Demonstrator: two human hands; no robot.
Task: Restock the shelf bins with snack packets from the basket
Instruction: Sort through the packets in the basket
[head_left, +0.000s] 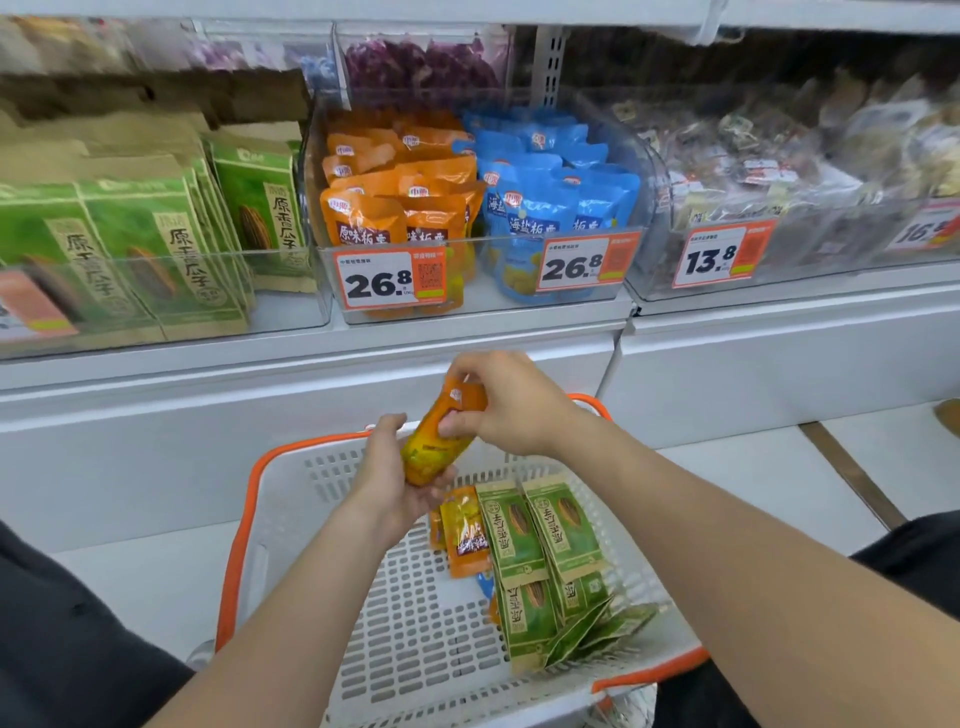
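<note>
Two hands hold one orange packet just above the far rim of the single basket. The left hand curls round the packet's lower end, and the right hand pinches its top between thumb and fingers. The packet tilts with its top toward 1 o'clock.

The basket is white lattice with an orange rim. Inside lie at least one more orange packet, a sliver of a blue packet and at least five green packets. All of them are crowded into its 3 to 5 o'clock side. From 7 to 10 o'clock its lattice floor is bare.

At 12 o'clock from the hands, beyond a white shelf ledge, a clear bin holds orange stock on the left and blue stock on the right. These overlap too much to count and rise above the bin's front wall. The orange fronts read "原味板栗" and the blue ones "海盐板栗".

Three price tags read whole: "26.8", "26.8" and "13.8". A fourth tag is cut off by the frame edge after "16". At 10 o'clock stand green bags marked "原香瓜子".
</note>
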